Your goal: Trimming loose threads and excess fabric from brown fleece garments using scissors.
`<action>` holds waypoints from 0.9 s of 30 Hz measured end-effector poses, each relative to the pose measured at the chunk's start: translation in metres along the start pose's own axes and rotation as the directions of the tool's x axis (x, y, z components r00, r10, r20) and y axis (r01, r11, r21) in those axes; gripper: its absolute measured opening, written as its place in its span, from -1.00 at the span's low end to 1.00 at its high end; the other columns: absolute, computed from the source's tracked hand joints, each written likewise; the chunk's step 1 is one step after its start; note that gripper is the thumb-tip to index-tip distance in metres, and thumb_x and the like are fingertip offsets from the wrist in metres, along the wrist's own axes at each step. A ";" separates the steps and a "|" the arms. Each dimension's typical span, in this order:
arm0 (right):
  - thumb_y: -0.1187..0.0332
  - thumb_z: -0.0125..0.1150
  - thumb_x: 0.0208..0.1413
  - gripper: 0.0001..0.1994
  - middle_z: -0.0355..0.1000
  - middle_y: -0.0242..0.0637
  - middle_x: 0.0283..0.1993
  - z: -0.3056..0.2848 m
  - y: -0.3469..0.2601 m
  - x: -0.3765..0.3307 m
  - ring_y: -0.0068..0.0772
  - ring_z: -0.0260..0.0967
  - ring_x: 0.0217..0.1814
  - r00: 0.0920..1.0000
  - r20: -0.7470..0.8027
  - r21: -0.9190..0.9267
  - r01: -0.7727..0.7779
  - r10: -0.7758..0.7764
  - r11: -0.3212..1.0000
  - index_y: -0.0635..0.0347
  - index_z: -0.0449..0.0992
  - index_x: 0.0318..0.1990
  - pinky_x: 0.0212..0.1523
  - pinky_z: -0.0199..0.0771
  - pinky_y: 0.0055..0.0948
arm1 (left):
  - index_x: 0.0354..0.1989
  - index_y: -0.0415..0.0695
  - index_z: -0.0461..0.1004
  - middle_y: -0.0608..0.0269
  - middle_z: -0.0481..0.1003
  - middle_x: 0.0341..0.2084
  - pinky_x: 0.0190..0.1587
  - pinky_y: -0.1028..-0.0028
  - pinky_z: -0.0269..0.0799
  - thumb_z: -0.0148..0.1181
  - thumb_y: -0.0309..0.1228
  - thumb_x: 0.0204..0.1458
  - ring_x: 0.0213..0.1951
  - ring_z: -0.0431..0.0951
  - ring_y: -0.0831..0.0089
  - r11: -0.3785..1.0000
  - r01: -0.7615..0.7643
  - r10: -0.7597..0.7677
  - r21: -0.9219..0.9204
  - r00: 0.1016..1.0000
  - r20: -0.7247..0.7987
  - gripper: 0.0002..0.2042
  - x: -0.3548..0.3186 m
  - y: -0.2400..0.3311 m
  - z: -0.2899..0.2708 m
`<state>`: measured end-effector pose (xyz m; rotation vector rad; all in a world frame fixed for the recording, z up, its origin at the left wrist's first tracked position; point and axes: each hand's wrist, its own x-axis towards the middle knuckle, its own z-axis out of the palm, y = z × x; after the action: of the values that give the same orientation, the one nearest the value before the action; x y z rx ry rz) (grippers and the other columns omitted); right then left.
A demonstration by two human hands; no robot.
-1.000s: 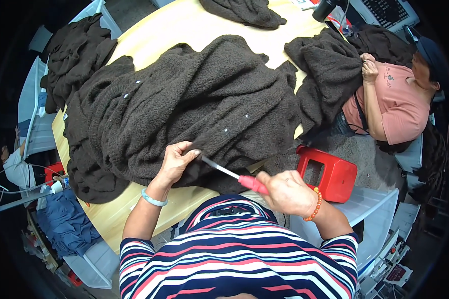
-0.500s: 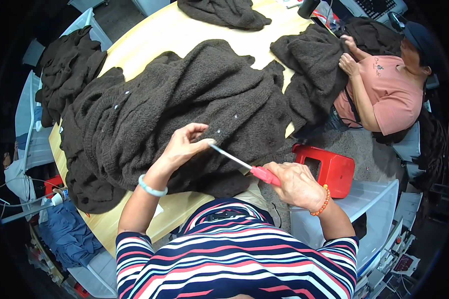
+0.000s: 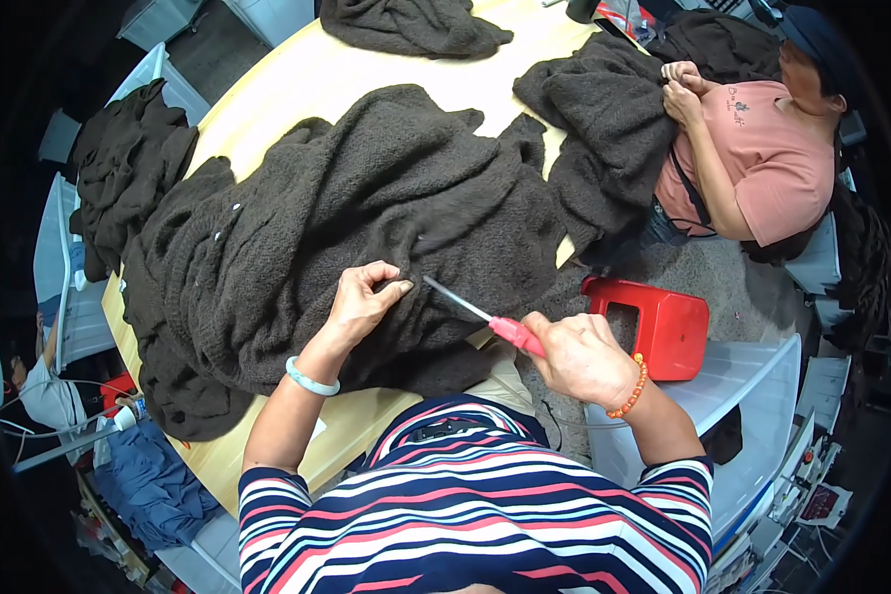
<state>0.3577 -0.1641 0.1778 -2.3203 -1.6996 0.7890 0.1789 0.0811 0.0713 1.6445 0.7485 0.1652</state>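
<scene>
A large dark brown fleecy cloth (image 3: 297,228) lies heaped in folds over the table in front of me. My left hand (image 3: 364,302) is over its near part, thumb and forefinger curled into a pinch; what is between them, if anything, is too small to make out. In my right hand (image 3: 589,358) is a screwdriver-like tool (image 3: 517,336) with a red handle and a straight, thin metal shaft. Its tip points up and left, a short way from my left fingertips and over the cloth. Small white specks (image 3: 236,207) show on the cloth's left side.
The pale wooden table (image 3: 257,124) curves around the cloth. At right, a co-worker in a pink shirt (image 3: 762,148) handles more brown cloth (image 3: 604,129). A red plastic stool (image 3: 678,332) and a translucent bin (image 3: 752,406) stand right of me. Blue cloth (image 3: 153,485) lies at lower left.
The tool's tip has drawn away from my left thumb, and my left fingers have come closer together. White specks near the cloth's middle no longer show. The whole view has shifted slightly.
</scene>
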 end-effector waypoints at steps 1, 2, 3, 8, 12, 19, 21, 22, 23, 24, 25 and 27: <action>0.25 0.19 0.11 -0.75 0.46 0.01 -0.55 -0.001 0.000 0.001 0.11 0.50 -0.43 0.998 0.045 0.018 0.037 -0.037 0.999 0.15 0.44 -0.11 -0.37 0.47 -0.01 | -0.42 -0.21 0.55 0.58 0.45 -0.53 -0.38 0.69 0.24 0.33 -0.53 0.02 -0.45 0.32 0.81 0.999 -0.008 0.008 -0.040 1.000 0.006 -0.93 -0.001 0.000 0.000; 0.25 0.19 0.10 -0.75 0.46 0.00 -0.56 -0.003 -0.001 0.002 0.12 0.50 -0.44 0.993 0.089 0.037 0.072 -0.075 0.997 0.14 0.44 -0.12 -0.37 0.46 0.00 | -0.42 -0.21 0.55 0.58 0.45 -0.53 -0.38 0.69 0.24 0.33 -0.53 0.02 -0.45 0.32 0.81 0.999 -0.010 0.011 -0.037 1.000 0.010 -0.93 0.000 -0.003 0.000; 0.33 0.17 0.06 -0.79 0.49 -0.05 -0.50 -0.009 -0.004 0.004 0.03 0.53 -0.35 0.974 0.206 0.056 0.086 -0.095 0.995 0.21 0.40 -0.19 -0.31 0.51 -0.06 | -0.41 -0.19 0.55 0.57 0.46 -0.52 -0.38 0.69 0.25 0.32 -0.53 0.03 -0.45 0.33 0.80 0.996 -0.002 0.004 -0.095 1.000 0.027 -0.94 -0.001 -0.005 0.000; 0.37 0.19 0.05 -0.78 0.50 -0.02 -0.39 -0.005 0.015 0.002 0.01 0.51 -0.23 0.999 -0.011 0.062 0.044 -0.044 0.997 0.19 0.40 -0.15 -0.23 0.50 -0.08 | -0.21 -0.20 0.52 0.47 0.46 -0.43 -0.36 0.67 0.33 0.31 -0.53 0.05 -0.40 0.40 0.74 0.965 0.169 -0.142 -0.199 0.980 0.141 -0.85 0.007 0.005 -0.006; 0.42 0.21 0.05 -0.73 0.50 -0.08 -0.36 -0.010 0.027 -0.004 0.01 0.50 -0.22 0.990 -0.132 0.182 0.080 -0.056 0.980 0.15 0.41 -0.07 -0.23 0.48 -0.08 | -0.03 -0.30 0.44 0.44 0.39 -0.36 -0.33 0.63 0.37 0.43 -0.41 -0.05 -0.38 0.38 0.67 0.992 -0.051 0.048 0.119 0.998 0.031 -0.57 0.037 0.018 0.017; 0.31 0.23 0.11 -0.74 0.49 -0.04 -0.43 -0.011 0.049 -0.009 0.04 0.50 -0.31 0.989 -0.112 0.067 -0.087 0.094 0.994 0.12 0.44 -0.06 -0.29 0.46 -0.07 | -0.41 -0.26 0.57 0.50 0.46 -0.61 -0.44 0.63 0.30 0.34 -0.48 -0.02 -0.52 0.34 0.74 0.970 -0.011 -0.002 0.244 0.999 0.051 -0.89 0.057 0.024 0.039; 0.35 0.19 0.06 -0.78 0.49 -0.02 -0.48 -0.014 0.045 -0.007 0.07 0.52 -0.34 0.997 0.040 0.058 -0.074 0.072 0.996 0.19 0.41 -0.15 -0.28 0.47 -0.02 | -0.42 -0.25 0.56 0.55 0.46 -0.58 -0.44 0.65 0.28 0.29 -0.55 0.02 -0.50 0.33 0.78 0.992 0.035 -0.040 0.123 0.998 0.038 -0.95 0.054 0.021 0.036; 0.35 0.19 0.06 -0.78 0.49 -0.02 -0.48 -0.014 0.044 -0.007 0.07 0.52 -0.34 0.996 0.041 0.063 -0.076 0.074 0.995 0.19 0.41 -0.15 -0.28 0.47 -0.02 | -0.42 -0.25 0.56 0.55 0.46 -0.58 -0.44 0.65 0.28 0.29 -0.55 0.02 -0.50 0.33 0.78 0.991 0.037 -0.043 0.126 0.998 0.042 -0.95 0.053 0.017 0.033; 0.34 0.19 0.06 -0.78 0.50 -0.03 -0.48 -0.014 0.043 -0.008 0.07 0.53 -0.34 0.998 0.030 0.055 -0.054 0.053 0.997 0.19 0.41 -0.15 -0.28 0.47 -0.02 | -0.42 -0.25 0.56 0.55 0.47 -0.57 -0.43 0.65 0.28 0.30 -0.55 0.02 -0.50 0.34 0.79 0.992 0.022 -0.027 0.125 0.999 0.035 -0.95 0.053 0.012 0.031; 0.33 0.19 0.06 -0.77 0.50 -0.03 -0.48 -0.014 0.043 -0.007 0.07 0.53 -0.34 0.999 0.019 0.045 -0.031 0.030 0.999 0.20 0.42 -0.15 -0.28 0.48 -0.02 | -0.42 -0.24 0.56 0.55 0.48 -0.57 -0.43 0.66 0.28 0.31 -0.55 0.02 -0.49 0.35 0.79 0.992 0.006 -0.009 0.122 1.000 0.027 -0.95 0.052 0.010 0.030; 0.32 0.18 0.08 -0.77 0.50 -0.03 -0.48 -0.013 0.044 -0.005 0.06 0.53 -0.34 0.999 -0.009 0.024 -0.030 0.030 0.999 0.21 0.42 -0.15 -0.27 0.48 -0.03 | -0.42 -0.24 0.56 0.54 0.50 -0.55 -0.42 0.68 0.29 0.30 -0.55 0.03 -0.48 0.36 0.80 0.993 -0.002 -0.002 0.116 0.999 0.040 -0.95 0.050 0.013 0.029; 0.32 0.17 0.08 -0.78 0.50 -0.03 -0.47 -0.009 0.044 -0.001 0.06 0.53 -0.34 1.000 -0.002 0.029 0.000 0.000 1.000 0.22 0.42 -0.16 -0.27 0.49 -0.03 | -0.44 -0.24 0.55 0.55 0.49 -0.56 -0.42 0.68 0.29 0.31 -0.53 0.04 -0.48 0.36 0.80 0.998 -0.018 0.017 0.061 1.000 0.023 -0.93 0.048 0.007 0.030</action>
<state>0.3989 -0.1786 0.1677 -2.3016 -1.6756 0.8055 0.2340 0.0823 0.0569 1.7087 0.7288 0.1373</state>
